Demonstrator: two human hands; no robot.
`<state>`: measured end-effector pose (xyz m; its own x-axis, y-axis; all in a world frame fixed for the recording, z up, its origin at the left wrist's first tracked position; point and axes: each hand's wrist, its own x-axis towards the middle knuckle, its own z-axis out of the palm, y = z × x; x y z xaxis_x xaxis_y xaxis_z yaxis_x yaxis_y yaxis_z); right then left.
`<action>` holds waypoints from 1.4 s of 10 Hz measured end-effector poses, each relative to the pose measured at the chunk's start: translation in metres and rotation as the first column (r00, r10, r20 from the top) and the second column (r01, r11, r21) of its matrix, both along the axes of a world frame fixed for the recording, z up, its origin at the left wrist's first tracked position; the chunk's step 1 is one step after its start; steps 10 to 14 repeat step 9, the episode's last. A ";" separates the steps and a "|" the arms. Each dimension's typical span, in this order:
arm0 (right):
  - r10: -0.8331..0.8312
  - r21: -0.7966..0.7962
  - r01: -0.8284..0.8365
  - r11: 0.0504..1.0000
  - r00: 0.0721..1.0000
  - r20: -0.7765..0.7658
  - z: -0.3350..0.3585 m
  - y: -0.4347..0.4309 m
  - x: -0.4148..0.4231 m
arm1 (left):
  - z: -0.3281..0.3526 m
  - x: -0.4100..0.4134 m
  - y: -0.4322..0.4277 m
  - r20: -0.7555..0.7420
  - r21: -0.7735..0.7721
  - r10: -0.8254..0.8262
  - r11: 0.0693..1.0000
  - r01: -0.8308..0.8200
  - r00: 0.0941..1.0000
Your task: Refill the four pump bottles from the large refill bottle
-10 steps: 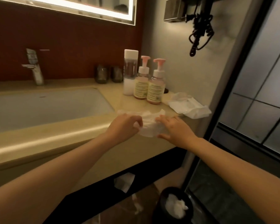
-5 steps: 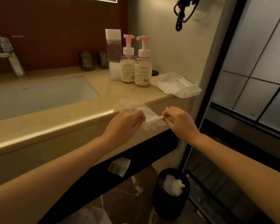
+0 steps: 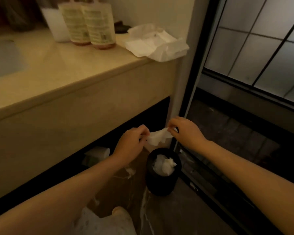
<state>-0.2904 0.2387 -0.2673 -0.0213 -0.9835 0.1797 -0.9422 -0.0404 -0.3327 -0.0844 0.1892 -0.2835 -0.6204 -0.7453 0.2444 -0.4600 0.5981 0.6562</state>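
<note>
Right now my left hand and right hand each pinch one end of a crumpled white tissue, stretched between them in the air below the counter's edge. Directly beneath it on the floor stands a black round waste bin, with wadded white paper already inside. A few white scraps lie on the floor beside the bin. Up on the beige vanity counter, two labelled pump bottles stand side by side, touching or nearly so, their tops cut off by the frame. Just left of them is a clear bottle with white liquid, apparently the refill bottle. To their right, unfolded white tissues sit at the counter's corner. I see only two pump bottles.
</note>
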 end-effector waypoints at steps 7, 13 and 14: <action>-0.222 0.281 0.234 0.931 0.972 -0.075 -0.112 0.002 -0.050 | -0.086 -0.038 -0.018 0.486 0.134 -0.007 0.989 -0.067 0.874; -0.250 0.245 0.249 0.937 0.968 -0.027 -0.093 -0.002 -0.044 | -0.062 -0.028 -0.026 0.429 0.202 -0.040 0.978 -0.052 0.902; -0.250 0.245 0.249 0.937 0.968 -0.027 -0.093 -0.002 -0.044 | -0.062 -0.028 -0.026 0.429 0.202 -0.040 0.978 -0.052 0.902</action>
